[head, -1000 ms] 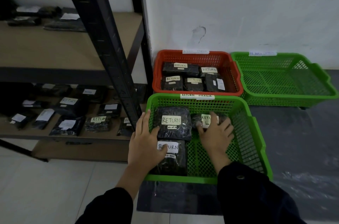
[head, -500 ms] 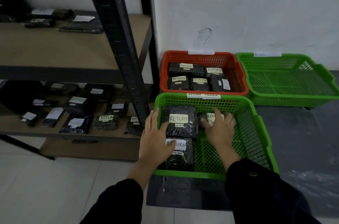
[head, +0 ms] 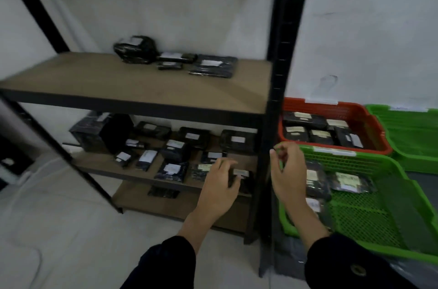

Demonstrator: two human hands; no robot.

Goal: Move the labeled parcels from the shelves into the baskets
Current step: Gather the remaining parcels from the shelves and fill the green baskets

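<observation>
Several black wrapped parcels with white labels (head: 173, 170) lie on the lower shelf (head: 104, 166). My left hand (head: 218, 191) reaches in over the shelf's right end, fingers spread at a small labeled parcel (head: 245, 182); the blur hides whether it touches. My right hand (head: 286, 175) hangs with loosely curled fingers, holding nothing, above the left corner of the near green basket (head: 331, 153). That basket holds labeled parcels (head: 348, 181). Behind it, the red basket (head: 331, 105) holds several parcels.
A second green basket (head: 407, 123) stands at the far right by the wall. The upper shelf (head: 118, 85) carries more black parcels (head: 213, 66) at its back. A black upright post (head: 282, 75) stands between the shelves and the baskets. The floor is pale tile.
Both hands have left the parcels in the near green basket. The view swung left to the shelves, my left hand moved to the lower shelf, and my right hand lifted.
</observation>
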